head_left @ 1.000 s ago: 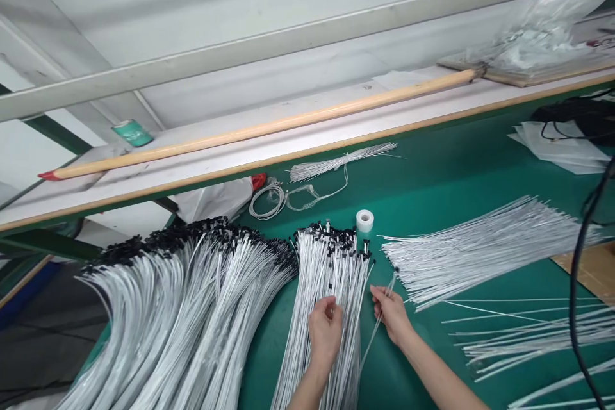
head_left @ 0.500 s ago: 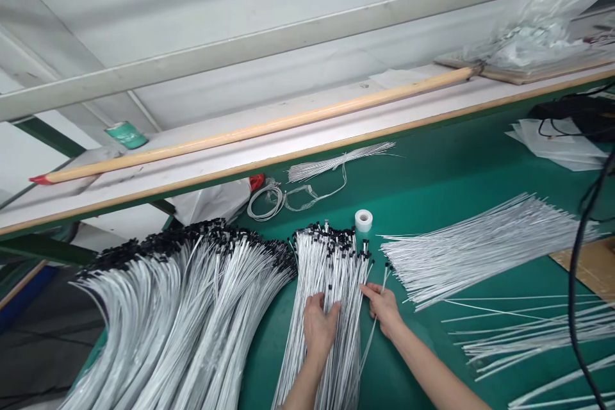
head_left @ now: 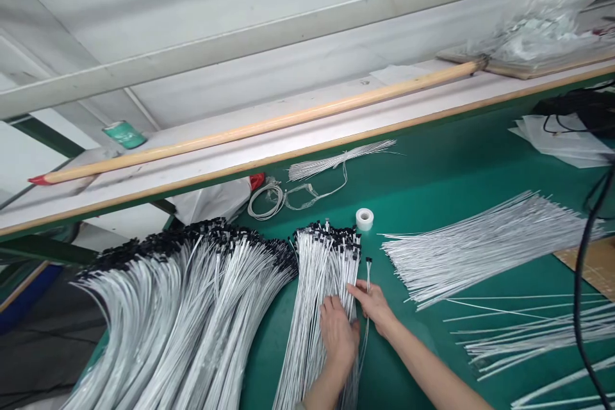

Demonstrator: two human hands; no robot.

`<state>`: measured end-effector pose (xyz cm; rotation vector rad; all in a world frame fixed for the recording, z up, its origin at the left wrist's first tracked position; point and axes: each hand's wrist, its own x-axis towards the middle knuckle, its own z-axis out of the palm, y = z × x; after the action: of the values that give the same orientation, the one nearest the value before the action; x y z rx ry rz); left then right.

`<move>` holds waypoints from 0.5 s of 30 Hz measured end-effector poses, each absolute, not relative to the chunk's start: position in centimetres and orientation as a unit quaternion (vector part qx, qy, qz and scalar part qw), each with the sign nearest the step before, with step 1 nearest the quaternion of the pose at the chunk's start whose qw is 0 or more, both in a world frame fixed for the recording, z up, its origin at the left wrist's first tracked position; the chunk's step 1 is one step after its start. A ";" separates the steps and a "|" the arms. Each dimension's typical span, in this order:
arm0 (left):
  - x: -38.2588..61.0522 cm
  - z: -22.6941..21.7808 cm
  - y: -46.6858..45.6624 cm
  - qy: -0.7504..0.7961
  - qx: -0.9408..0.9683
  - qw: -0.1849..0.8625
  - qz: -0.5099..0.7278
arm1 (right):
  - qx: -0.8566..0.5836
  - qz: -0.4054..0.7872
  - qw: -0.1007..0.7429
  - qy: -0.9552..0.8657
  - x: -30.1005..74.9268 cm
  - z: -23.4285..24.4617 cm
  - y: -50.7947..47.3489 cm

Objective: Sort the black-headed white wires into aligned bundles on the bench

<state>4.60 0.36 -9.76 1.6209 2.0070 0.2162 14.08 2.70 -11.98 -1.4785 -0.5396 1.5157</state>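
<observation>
A bundle of thin white cables with black connector ends lies lengthwise on the green table in front of me. My left hand rests over the bundle's right part, its fingers curled down around some of the cables. Just to the right, my right hand pinches at the bundle's edge with thumb and forefinger. A separate white cable with a black connector stands up between that hand's fingers, and its tail hangs below beside the bundle. The left fingertips are partly hidden among the cables.
A larger heap of connector-ended cables spreads at left. Behind the bundle stands a white tape roll. At right lie piles of white cables, and a black cord hangs in front. A shelf with a wooden pole crosses the back.
My left hand has moved right across the bundle, closer to my right hand. The right hand has shifted slightly left, and cables at the bundle's right edge sit closer together.
</observation>
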 end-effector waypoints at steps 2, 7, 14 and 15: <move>4.3 -10.0 1.0 0.757 0.523 0.365 0.140 | -0.595 0.622 0.454 -0.228 14.2 -11.6 2.5; 1.9 -9.4 3.3 0.737 0.392 0.521 0.176 | -0.613 0.597 0.471 -0.214 14.3 -12.2 2.3; -0.1 -8.9 3.8 0.741 0.323 0.560 0.182 | -0.653 0.538 0.497 -0.193 13.8 -13.4 2.2; 0.1 -8.9 3.8 0.740 0.326 0.558 0.188 | -0.657 0.528 0.503 -0.193 13.8 -13.4 2.2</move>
<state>0.07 3.80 -8.94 0.7690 1.7459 0.4444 13.76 2.23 -13.40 -1.5868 -0.4670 1.2742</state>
